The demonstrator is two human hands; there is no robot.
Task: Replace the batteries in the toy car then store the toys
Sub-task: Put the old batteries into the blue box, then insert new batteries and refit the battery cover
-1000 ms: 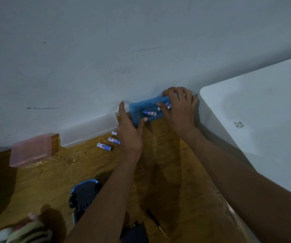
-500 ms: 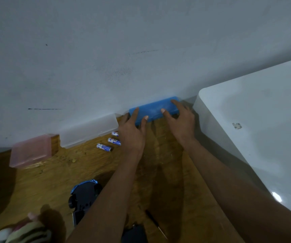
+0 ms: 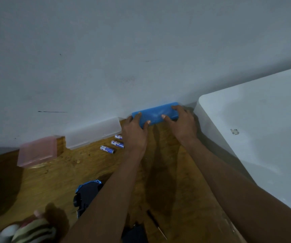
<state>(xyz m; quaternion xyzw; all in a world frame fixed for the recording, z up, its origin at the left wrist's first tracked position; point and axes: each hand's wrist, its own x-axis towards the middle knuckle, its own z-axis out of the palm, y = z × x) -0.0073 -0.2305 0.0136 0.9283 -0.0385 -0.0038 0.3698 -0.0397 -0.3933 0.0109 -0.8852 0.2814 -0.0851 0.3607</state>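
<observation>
A blue plastic battery case point(image 3: 156, 113) lies closed on the wooden table against the wall. My left hand point(image 3: 135, 133) presses on its left end and my right hand point(image 3: 182, 123) on its right end, fingers spread over the lid. Three loose blue-and-white batteries point(image 3: 114, 145) lie just left of my left wrist. The toy car point(image 3: 87, 193), dark with blue trim, lies near the front, partly hidden by my left forearm. A thin black screwdriver point(image 3: 156, 225) lies near the table's front edge.
A frosted clear case point(image 3: 93, 133) and a pink case point(image 3: 37, 151) sit along the wall to the left. A large white lidded bin point(image 3: 255, 128) stands at the right. A striped plush toy point(image 3: 30, 230) lies at the front left corner.
The blue case was open with batteries showing inside. Its lid has come down, and both hands have settled flat on the closed case by the wall.
</observation>
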